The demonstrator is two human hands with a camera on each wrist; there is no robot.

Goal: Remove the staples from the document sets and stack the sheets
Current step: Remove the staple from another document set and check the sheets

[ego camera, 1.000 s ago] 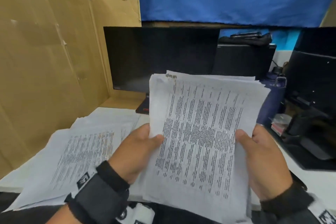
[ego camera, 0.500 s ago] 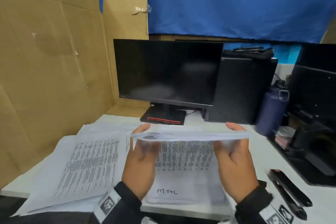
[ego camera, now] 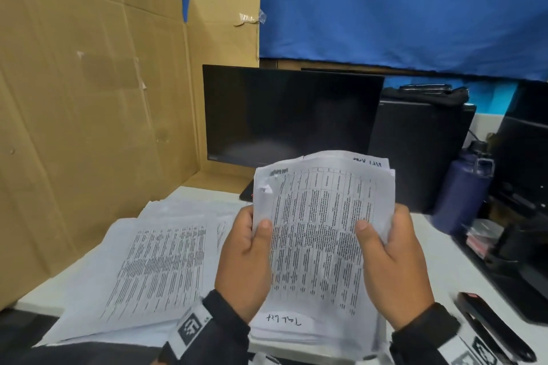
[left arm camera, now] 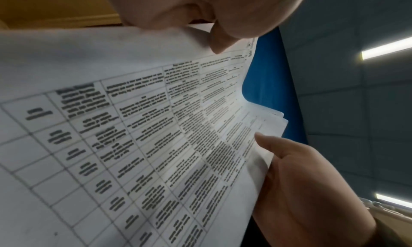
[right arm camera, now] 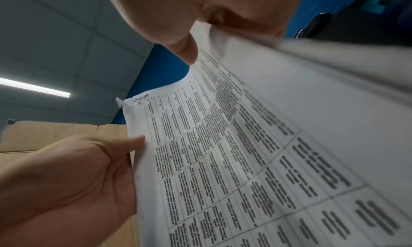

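Observation:
I hold a bundle of printed sheets (ego camera: 320, 225) upright over the desk, table text facing me. My left hand (ego camera: 247, 255) grips its left edge, thumb on the front. My right hand (ego camera: 388, 258) grips the right edge the same way. The top left corner is creased and torn. In the left wrist view the bundle (left arm camera: 156, 145) fills the frame, with my right hand (left arm camera: 296, 184) at its far edge. The right wrist view shows the sheets (right arm camera: 245, 154) and my left hand (right arm camera: 73, 176). Under the bundle lies a pile of sheets (ego camera: 284, 327) with handwriting.
A spread pile of printed papers (ego camera: 154, 264) covers the desk's left side. A black staple remover (ego camera: 492, 326) lies at the right front. A dark monitor (ego camera: 290, 115) stands behind, a navy bottle (ego camera: 462, 190) to the right, and cardboard panels (ego camera: 89, 112) wall the left.
The bundle was upright, then tipped flat and edge-on half a second ago, and now stands upright again in both hands. The camera has also tilted upward.

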